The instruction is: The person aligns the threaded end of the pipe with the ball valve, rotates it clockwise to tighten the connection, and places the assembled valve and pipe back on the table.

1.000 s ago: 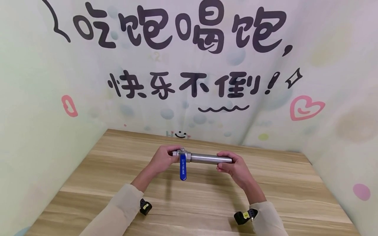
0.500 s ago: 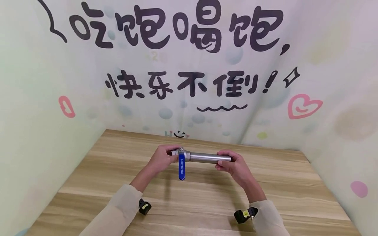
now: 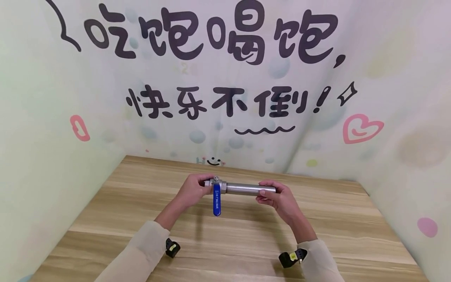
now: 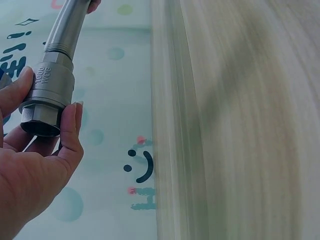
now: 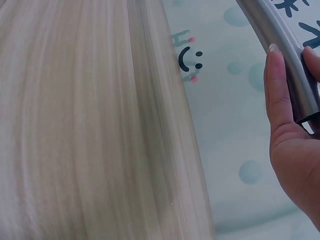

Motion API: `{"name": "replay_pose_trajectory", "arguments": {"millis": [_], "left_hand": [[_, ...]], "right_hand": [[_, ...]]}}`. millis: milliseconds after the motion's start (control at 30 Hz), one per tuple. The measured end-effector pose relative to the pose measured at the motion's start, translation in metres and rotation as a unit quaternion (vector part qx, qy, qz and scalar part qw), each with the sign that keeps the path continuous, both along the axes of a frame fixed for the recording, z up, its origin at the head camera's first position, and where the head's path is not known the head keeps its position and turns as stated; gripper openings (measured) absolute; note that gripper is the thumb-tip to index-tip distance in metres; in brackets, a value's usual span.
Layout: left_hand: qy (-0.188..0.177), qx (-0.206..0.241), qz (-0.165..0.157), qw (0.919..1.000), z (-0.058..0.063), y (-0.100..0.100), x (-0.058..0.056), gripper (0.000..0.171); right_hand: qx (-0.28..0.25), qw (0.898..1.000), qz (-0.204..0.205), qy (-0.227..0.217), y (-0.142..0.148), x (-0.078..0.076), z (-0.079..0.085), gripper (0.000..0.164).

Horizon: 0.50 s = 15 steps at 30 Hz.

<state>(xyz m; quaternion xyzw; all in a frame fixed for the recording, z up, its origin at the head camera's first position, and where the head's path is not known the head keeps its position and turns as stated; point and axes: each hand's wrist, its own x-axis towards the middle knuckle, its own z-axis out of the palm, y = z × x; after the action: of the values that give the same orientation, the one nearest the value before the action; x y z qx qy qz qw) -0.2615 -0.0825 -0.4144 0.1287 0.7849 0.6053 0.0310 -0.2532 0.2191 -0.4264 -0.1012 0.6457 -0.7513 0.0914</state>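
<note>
A steel ball valve [image 4: 50, 82] with a blue lever handle [image 3: 217, 199] is joined to a straight metal pipe [image 3: 246, 189]. Threads show where the pipe enters the valve in the left wrist view. My left hand [image 3: 192, 190] grips the valve body by its left end, thumb and fingers on opposite sides, with the hex opening facing the palm. My right hand [image 3: 285, 201] holds the far end of the pipe between thumb and fingers; the pipe's open end [image 5: 307, 117] sits near the palm. Valve and pipe are held level above the table, the lever pointing toward me.
The wood-grain table [image 3: 225, 243] carries soft shadows of both arms. Behind it stands a pale printed backdrop [image 3: 225, 141] with dark lettering, and similar walls close off both sides. Black wrist cameras [image 3: 172, 248] are strapped over the light sleeves [image 3: 137, 250].
My right thumb has shifted up onto the pipe's near side from below it. The valve, the lever and my left hand keep nearly the same place; the view has drifted slightly.
</note>
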Motion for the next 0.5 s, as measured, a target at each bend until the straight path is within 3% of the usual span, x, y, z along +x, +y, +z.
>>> {"name": "replay_pose_trajectory", "arguments": {"millis": [333, 500], "left_hand": [[0.011, 0.002, -0.011, 0.9999, -0.0064, -0.0001, -0.0023, 0.033], [0.013, 0.000, -0.011, 0.9999, -0.0082, 0.0010, -0.0036, 0.034]], "right_hand": [[-0.009, 1.000, -0.006, -0.002, 0.0007, -0.0012, -0.0063, 0.022], [-0.014, 1.000, -0.005, 0.012, 0.0000, -0.0017, -0.0081, 0.023]]}}
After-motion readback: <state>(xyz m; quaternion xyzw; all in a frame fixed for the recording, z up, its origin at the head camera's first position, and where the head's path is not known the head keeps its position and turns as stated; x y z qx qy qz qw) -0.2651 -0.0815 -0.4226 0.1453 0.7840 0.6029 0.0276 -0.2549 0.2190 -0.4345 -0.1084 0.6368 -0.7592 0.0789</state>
